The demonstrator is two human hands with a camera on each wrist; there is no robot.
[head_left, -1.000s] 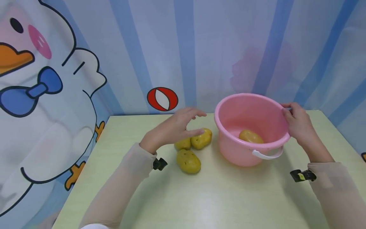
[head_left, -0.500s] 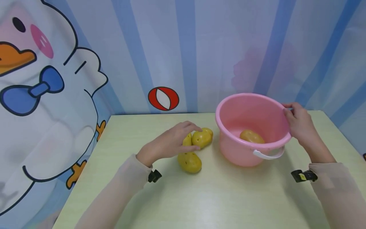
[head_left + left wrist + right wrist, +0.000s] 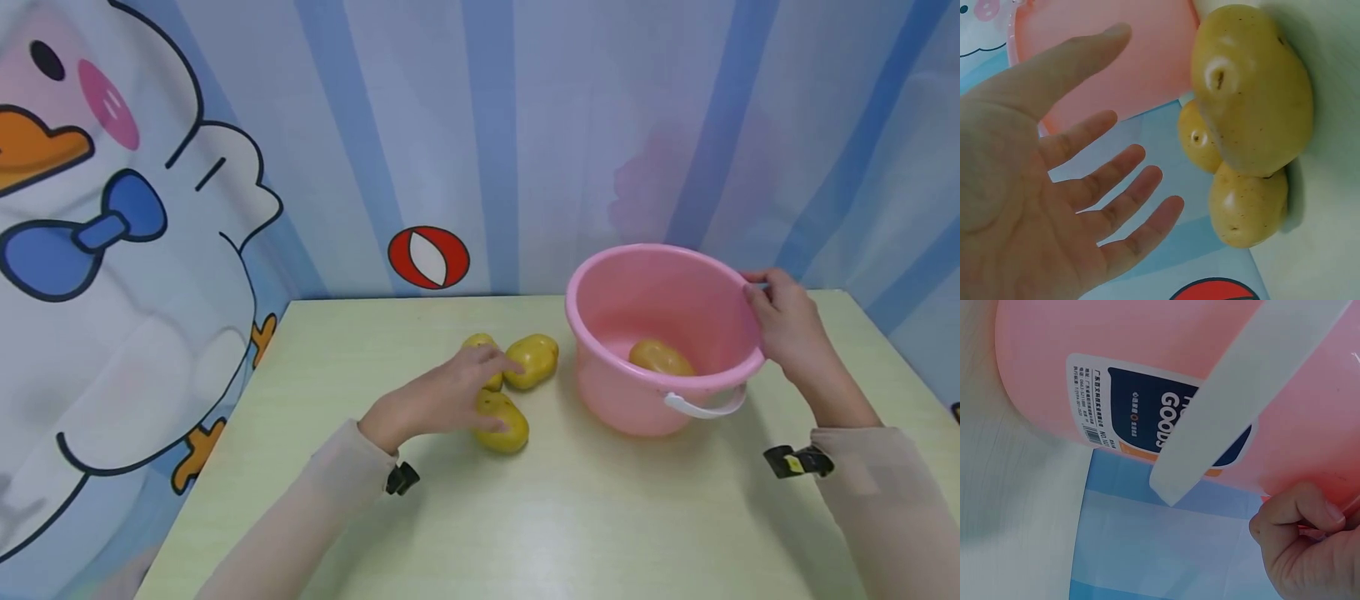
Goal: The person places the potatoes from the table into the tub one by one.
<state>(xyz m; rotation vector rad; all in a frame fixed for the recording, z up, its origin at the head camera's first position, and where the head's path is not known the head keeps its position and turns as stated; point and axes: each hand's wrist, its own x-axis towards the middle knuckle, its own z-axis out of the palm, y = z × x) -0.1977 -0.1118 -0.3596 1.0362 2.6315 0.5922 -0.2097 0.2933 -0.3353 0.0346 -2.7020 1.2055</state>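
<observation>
A pink bucket [image 3: 630, 392] stands on the table with one potato [image 3: 660, 357] inside it. My right hand [image 3: 787, 325] grips the bucket's right rim, thumb inside and fingers curled outside; the right wrist view shows this hand [image 3: 1310, 544] beside the pink wall. Left of the bucket lie three yellow potatoes close together: a front one [image 3: 504, 437], a right one [image 3: 534, 360] and a back one [image 3: 480, 340]. Over them hovers my left hand [image 3: 442, 392], fingers spread. In the left wrist view the left hand [image 3: 1066, 206] is apart from the nearest potato [image 3: 1254, 94], its palm holding nothing.
The bucket's white handle [image 3: 705, 408] hangs down at its front right. A pale wooden table [image 3: 570, 525] carries everything. Behind it hangs a blue striped backdrop [image 3: 555, 150] with a cartoon duck on the left and a printed red ball [image 3: 429, 258].
My left hand has come down and toward the front, from above the back potatoes to over the front one. The right hand keeps its grip on the bucket rim, which has not moved.
</observation>
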